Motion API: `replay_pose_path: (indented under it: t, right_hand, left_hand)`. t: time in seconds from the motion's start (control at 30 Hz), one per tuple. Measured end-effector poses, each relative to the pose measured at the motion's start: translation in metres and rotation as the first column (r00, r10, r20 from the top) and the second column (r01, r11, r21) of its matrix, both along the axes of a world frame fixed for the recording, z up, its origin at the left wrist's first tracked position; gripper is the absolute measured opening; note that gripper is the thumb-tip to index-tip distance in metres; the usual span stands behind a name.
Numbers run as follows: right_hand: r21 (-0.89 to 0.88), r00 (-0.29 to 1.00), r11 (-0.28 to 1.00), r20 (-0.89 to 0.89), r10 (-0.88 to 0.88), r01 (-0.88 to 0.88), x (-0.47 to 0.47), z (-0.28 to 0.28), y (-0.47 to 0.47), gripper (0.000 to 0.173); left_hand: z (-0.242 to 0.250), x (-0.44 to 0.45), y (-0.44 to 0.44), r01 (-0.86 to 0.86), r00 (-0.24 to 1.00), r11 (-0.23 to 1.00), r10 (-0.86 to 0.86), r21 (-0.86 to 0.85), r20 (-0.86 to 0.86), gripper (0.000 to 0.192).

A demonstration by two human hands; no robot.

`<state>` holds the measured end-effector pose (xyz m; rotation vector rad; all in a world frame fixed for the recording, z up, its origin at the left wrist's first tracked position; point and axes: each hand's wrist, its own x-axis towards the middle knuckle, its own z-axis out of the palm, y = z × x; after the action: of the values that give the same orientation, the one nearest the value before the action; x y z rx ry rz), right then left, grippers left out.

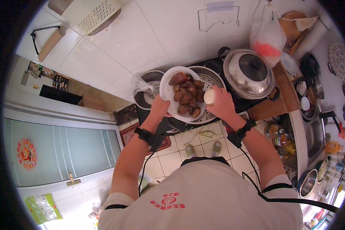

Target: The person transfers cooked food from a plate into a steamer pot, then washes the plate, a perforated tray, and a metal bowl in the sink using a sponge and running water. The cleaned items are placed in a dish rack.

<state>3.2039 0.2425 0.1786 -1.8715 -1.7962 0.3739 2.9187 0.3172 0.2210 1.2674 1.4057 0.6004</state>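
Observation:
My left hand (160,107) grips the rim of a white plastic colander (181,117), tilted over a metal steamer pot (218,82). Brown, rough-skinned taro-like tubers (187,96) and a reddish-brown piece (178,78) lie in the colander. In my right hand (222,105) is a pale, peeled-looking piece of food (209,97), held at the colander's right side. Under it, part of the perforated steamer tray (209,82) shows; the colander hides the rest.
A lidded steel wok (248,74) stands right of the steamer on the black stove. On the left, a metal pot (142,99) has a clear plastic bag (149,87) in it. A wooden board (281,89) adjoins the stove, with a sink (314,138) farther right. Green stalks (207,133) lie on the floor tiles.

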Motion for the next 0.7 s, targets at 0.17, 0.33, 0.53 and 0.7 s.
replay_pose_path:
  t: [0.17,0.33,0.53,0.7]
  right_hand:
    - [-0.014,0.999,1.000,0.047,-0.027,0.028,0.002,-0.006,-0.009,0.084]
    - [-0.054,1.000,0.998,-0.004,-0.019,0.019,0.005,-0.008,-0.014,0.083]
    - [-0.059,1.000,0.998,0.001,-0.010,0.010,0.005,-0.007,-0.015,0.081]
    - [-0.059,1.000,0.998,0.023,0.001,0.001,0.004,-0.009,-0.016,0.081]
  left_hand:
    - [0.002,0.007,0.016,0.115,0.963,0.972,-0.058,0.207,-0.263,0.040]
    - [0.013,0.012,0.024,0.183,0.876,0.937,-0.018,0.298,-0.482,0.037]
    - [0.023,0.016,0.025,0.268,0.783,0.883,0.034,0.385,-0.622,0.032]
    - [0.036,0.023,0.014,0.300,0.740,0.854,0.073,0.425,-0.669,0.030]
